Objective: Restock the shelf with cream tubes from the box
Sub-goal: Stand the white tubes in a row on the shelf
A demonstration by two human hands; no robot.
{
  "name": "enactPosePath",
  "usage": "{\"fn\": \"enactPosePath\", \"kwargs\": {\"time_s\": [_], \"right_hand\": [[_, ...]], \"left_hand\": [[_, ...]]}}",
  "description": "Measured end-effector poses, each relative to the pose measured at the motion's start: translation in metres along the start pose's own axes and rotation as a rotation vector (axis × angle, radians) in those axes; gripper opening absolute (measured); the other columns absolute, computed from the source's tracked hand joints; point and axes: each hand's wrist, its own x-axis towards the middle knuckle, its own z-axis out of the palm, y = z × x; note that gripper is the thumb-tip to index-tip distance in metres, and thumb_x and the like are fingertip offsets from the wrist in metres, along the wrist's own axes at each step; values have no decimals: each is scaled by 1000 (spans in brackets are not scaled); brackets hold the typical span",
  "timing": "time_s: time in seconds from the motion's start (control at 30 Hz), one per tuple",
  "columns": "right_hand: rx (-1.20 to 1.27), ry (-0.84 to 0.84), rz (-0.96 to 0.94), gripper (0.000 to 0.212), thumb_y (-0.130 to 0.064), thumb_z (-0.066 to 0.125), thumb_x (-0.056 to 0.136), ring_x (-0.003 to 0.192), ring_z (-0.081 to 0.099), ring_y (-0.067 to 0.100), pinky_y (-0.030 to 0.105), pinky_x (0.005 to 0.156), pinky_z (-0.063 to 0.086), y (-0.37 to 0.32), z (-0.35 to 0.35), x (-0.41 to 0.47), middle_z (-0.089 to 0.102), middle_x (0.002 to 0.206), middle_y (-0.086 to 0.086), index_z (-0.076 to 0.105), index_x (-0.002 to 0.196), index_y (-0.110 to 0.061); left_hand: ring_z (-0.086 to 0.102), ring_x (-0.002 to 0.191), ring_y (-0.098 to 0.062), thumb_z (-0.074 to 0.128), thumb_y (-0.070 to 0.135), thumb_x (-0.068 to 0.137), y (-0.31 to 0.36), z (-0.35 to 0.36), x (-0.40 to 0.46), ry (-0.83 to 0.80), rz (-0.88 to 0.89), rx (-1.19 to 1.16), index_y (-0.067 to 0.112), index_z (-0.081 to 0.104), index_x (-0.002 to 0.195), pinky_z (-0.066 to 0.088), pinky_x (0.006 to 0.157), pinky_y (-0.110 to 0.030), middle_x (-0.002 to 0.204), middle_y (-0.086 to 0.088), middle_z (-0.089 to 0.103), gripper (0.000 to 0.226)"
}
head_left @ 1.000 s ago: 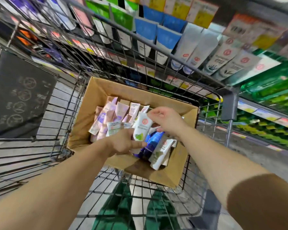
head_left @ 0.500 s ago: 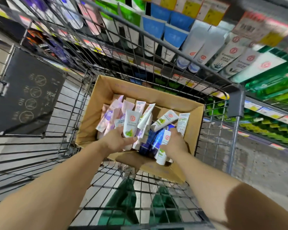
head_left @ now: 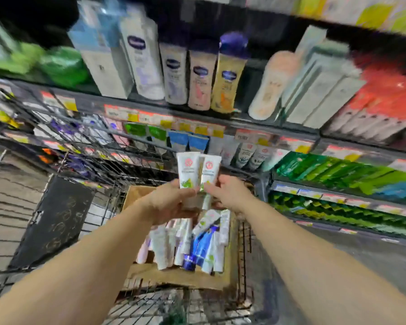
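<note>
So both hands just came up out of the box with 2 tubes held side by side. Left hand grips 1, right hand pinches the other. 0.5 s ago they were down digging among the tubes; now the pair's headed for the shelf.

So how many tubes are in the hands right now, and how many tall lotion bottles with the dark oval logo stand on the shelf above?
White tubes with a green leaf, held upright in both hands: 2
Lotion bottles with the dark oval logo: 4
Total: 6
</note>
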Motion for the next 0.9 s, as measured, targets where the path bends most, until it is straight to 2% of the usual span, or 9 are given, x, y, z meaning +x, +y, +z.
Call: {"fn": "enactPosePath", "kwargs": {"time_s": [0.1,0.23,0.33,0.4,0.47,0.57,0.67,0.73,0.9], "right_hand": [[24,7,20,22,-18,67,91,92,68,16,30,77,59,-12,-46,-37,68,105,1,61,112,-18],[55,174,-45,22,-18,71,87,88,67,15,31,74,58,-18,-127,-93,67,99,1,59,105,-20],[126,289,-120,28,-13,73,86,97,68,19,33,82,59,-9,-201,-137,70,107,4,59,109,-18],[179,347,-166,33,-10,73,85,100,67,20,37,84,59,2,-260,-168,68,113,6,56,112,-19],[154,432,-222,42,-16,77,81,92,66,18,33,73,57,17,-320,-202,67,113,9,54,116,-18],[99,586,-262,49,-25,81,75,71,63,16,26,55,51,38,-403,-257,68,102,8,56,116,-13],[71,722,-318,49,-29,82,73,88,70,24,45,77,59,61,-476,-313,72,101,4,59,115,-16],[110,786,-338,45,-17,79,79,90,68,23,41,81,57,72,-516,-348,71,101,8,57,117,-10],[159,874,-377,38,-14,76,82,78,62,15,25,66,52,96,-606,-399,65,93,3,55,113,-12]], "left_hand": [[69,83,-22,66,16,88,39,43,0,-93,73,49,18,65,111,57,79,-41,95,-5,74,23],[68,98,-30,70,17,83,88,135,4,-216,130,125,16,65,117,53,93,-49,111,-13,72,34],[63,108,-36,71,16,80,117,224,11,-306,188,194,16,62,121,56,86,-44,116,-14,70,42],[63,110,-35,70,16,82,131,291,12,-369,237,265,16,60,124,53,91,-46,118,-14,69,43],[64,105,-32,68,14,88,140,360,14,-391,294,315,15,60,125,53,95,-49,118,-15,69,38],[68,88,-22,64,10,91,148,468,15,-430,372,334,11,61,123,60,71,-37,109,-15,72,33],[68,76,-19,62,10,91,150,567,14,-468,435,354,9,61,120,56,63,-32,100,-11,74,29],[65,83,-23,63,12,91,152,622,13,-525,471,369,12,63,119,53,70,-35,109,-14,72,28],[64,87,-19,63,14,92,171,723,17,-493,609,446,23,65,99,48,77,-36,87,5,75,11]]}}
